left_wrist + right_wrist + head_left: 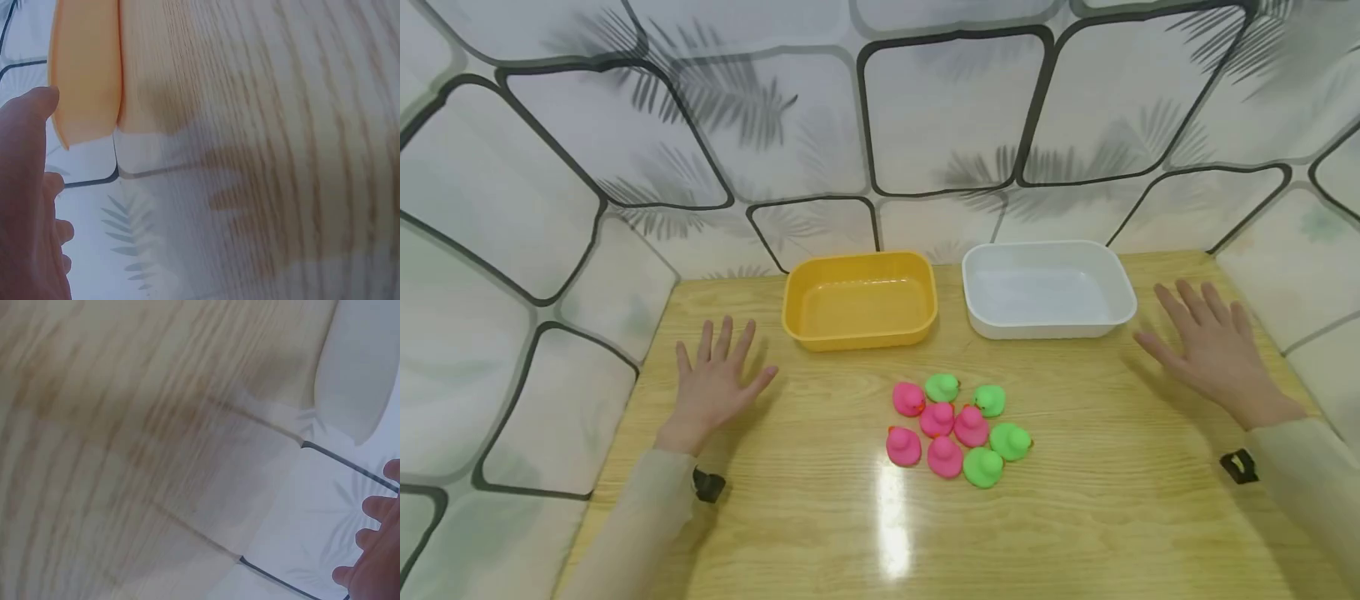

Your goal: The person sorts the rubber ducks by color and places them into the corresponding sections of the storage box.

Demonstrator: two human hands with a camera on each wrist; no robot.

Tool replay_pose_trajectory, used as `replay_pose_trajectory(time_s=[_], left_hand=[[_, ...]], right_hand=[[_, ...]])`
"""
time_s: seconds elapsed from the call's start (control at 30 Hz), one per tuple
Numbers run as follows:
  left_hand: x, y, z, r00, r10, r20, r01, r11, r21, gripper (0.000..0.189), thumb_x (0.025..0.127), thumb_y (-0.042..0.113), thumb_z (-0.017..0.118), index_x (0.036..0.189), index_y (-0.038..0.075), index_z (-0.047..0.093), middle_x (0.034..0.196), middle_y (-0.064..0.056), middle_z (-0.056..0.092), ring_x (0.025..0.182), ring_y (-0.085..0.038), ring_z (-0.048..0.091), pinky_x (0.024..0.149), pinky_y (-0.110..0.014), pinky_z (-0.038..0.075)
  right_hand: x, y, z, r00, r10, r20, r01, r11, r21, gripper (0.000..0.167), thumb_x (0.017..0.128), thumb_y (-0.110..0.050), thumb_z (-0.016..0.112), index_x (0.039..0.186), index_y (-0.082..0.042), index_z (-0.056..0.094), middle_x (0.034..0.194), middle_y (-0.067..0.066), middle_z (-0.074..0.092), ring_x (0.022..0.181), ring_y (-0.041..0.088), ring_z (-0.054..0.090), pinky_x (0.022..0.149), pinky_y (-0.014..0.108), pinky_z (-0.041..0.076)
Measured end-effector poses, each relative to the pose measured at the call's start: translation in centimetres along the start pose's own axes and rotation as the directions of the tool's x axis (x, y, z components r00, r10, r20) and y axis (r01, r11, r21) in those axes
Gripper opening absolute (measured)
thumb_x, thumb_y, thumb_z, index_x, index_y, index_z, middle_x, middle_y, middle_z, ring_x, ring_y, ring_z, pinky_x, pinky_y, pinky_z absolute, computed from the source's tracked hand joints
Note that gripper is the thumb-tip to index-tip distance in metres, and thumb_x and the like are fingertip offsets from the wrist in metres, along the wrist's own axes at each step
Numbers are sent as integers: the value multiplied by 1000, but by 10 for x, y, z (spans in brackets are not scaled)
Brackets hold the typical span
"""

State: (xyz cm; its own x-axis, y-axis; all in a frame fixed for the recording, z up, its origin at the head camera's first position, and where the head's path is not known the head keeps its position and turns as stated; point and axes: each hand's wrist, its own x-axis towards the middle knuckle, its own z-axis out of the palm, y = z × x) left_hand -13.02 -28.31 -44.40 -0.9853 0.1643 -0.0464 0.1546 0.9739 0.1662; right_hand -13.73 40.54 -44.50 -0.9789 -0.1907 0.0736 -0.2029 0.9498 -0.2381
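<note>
My left hand (713, 392) is spread with straight fingers over the left side of the table, left of the yellow tub (859, 339). It holds nothing. In the left wrist view its thumb overlaps the edge of that tub (87, 75). My right hand (1213, 354), fingers also spread and holding nothing, is over the right side, beside the white tub (1048, 329). Between the hands, nearer to me than the tubs, several pink rubber ducks (945, 457) and several green rubber ducks (983, 467) form a loose cluster.
Both tubs stand side by side at the back of the wooden table (805, 517), and their visible insides hold nothing. Behind and beside the table rises a patterned white wall covering (955, 117). Each wrist wears a small black device (707, 485).
</note>
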Motion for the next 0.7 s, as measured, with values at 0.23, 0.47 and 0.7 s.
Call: replay_pose_trajectory(time_s=[0.23, 0.47, 0.7], left_hand=[[-3, 12, -2, 999, 38, -26, -37, 999, 9, 90, 101, 72, 41, 169, 18, 16, 171, -27, 10, 157, -50, 3, 118, -76, 0], [-12, 37, -3, 974, 100, -203, -114, 992, -56, 80, 99, 60, 59, 159, 10, 40, 145, -28, 49, 133, -50, 42, 104, -70, 30], [-17, 77, -3, 961, 168, -221, -206, 965, -162, 71, 97, 52, 67, 152, 9, 50, 136, -21, 60, 124, -44, 53, 97, -63, 37]], right_hand=[[6, -17, -6, 998, -46, -41, 48, 997, 52, 82, 105, -47, 55, 167, -7, 18, 167, 34, 15, 156, 53, 3, 123, 67, -1], [20, -48, -11, 994, -97, -58, 105, 983, 148, 74, 105, -39, 62, 162, -3, 31, 164, 32, 28, 151, 54, 23, 116, 71, 22], [41, -81, -15, 970, -208, -123, 227, 959, 168, 56, 102, -25, 68, 148, 1, 49, 152, 28, 45, 135, 50, 45, 104, 67, 41]])
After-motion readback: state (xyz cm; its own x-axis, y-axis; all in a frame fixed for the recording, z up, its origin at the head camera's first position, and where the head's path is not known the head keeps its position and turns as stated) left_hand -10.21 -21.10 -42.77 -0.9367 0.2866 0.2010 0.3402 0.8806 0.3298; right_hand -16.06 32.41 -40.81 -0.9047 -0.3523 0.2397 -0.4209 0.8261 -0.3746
